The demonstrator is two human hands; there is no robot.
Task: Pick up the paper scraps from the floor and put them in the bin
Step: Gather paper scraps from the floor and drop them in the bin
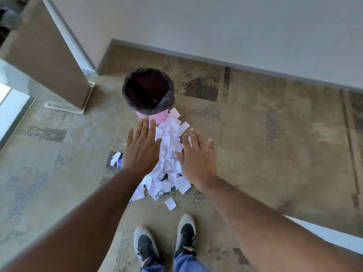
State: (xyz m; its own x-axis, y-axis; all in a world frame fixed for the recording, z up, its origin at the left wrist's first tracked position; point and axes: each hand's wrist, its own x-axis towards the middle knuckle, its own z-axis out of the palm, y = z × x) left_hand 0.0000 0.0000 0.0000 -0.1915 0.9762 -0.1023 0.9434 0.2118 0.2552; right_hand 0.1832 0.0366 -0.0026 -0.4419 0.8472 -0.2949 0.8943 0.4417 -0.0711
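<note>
A heap of white paper scraps (169,154) lies on the carpet, running from the foot of the bin towards my shoes. The pink bin (155,116) with a black liner (129,95) stands upright just beyond the heap, its mouth dark. My left hand (142,148) hovers flat, palm down, fingers straight, over the heap's left side. On the right side my right hand (196,158) is held the same way, fingers spread. Neither hand holds anything. One scrap (170,203) lies apart, nearer my feet.
A crumpled white and purple wrapper (116,160) lies left of the heap. A small foil piece (159,193) sits among the scraps. A brown column (49,61) stands at the left, a grey wall (216,26) behind. My shoes (167,244) stand close to the heap.
</note>
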